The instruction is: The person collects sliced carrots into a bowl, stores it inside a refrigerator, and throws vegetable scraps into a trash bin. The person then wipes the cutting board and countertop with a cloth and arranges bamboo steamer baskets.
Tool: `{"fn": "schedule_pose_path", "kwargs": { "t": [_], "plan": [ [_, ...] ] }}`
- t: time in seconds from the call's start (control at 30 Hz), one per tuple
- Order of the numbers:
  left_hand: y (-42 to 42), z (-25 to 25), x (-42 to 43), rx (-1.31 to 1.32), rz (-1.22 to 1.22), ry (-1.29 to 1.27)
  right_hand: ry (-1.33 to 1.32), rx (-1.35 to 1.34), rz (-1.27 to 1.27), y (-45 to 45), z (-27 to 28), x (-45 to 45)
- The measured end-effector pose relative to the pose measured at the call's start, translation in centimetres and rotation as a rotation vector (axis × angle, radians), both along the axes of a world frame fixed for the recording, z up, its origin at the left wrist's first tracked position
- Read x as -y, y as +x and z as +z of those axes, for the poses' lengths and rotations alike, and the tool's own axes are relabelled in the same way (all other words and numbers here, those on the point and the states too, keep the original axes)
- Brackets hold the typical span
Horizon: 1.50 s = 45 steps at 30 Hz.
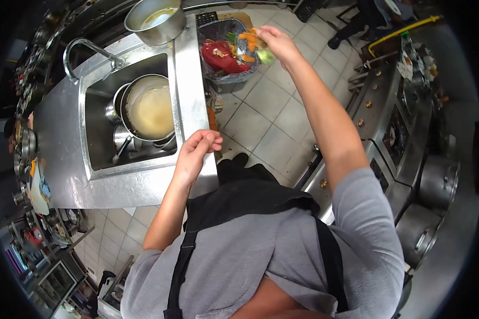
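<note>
Steel counter (61,173) with sink (97,149); tiled floor (266,98); right hand (279,44) near lined bin (233,80).

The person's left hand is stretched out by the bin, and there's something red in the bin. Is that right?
Not quite: it's the person's right hand that is stretched out by the bin, as the head view shows. And yes, there is something red in the bin.

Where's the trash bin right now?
In the head view, the trash bin is near top centre, right of the sink counter and left of the right hand.
</note>
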<state>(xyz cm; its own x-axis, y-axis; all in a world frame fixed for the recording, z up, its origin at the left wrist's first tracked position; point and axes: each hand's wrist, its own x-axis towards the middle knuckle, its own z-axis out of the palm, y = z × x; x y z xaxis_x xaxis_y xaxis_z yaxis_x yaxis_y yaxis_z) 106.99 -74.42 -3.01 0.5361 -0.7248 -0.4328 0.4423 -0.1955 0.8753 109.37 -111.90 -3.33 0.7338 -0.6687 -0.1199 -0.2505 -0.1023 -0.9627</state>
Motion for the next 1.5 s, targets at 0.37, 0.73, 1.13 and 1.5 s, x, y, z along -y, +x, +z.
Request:
{"fn": "schedule_pose_path", "kwargs": {
  "t": [0.37,0.73,1.13,1.5],
  "plan": [
    [-0.6,1.4,-2.2,0.045,0.077,-0.018,-0.556,-0.01,0.225,10.6,4.1,4.6],
    [-4.8,0.7,-1.3,0.039,-0.16,-0.075,-0.838,0.069,0.099,3.2,13.6,-2.5],
    [-18.6,3.7,6.5,0.221,-1.128,-0.18,-0.016,-0.626,-0.327,-50.4,-10.8,-37.7],
    [-46.2,3.5,-10.7,0.18,-2.371,-0.513,0.855,-0.76,-2.408,-48.4,-17.6,-98.9]
  ]
}}
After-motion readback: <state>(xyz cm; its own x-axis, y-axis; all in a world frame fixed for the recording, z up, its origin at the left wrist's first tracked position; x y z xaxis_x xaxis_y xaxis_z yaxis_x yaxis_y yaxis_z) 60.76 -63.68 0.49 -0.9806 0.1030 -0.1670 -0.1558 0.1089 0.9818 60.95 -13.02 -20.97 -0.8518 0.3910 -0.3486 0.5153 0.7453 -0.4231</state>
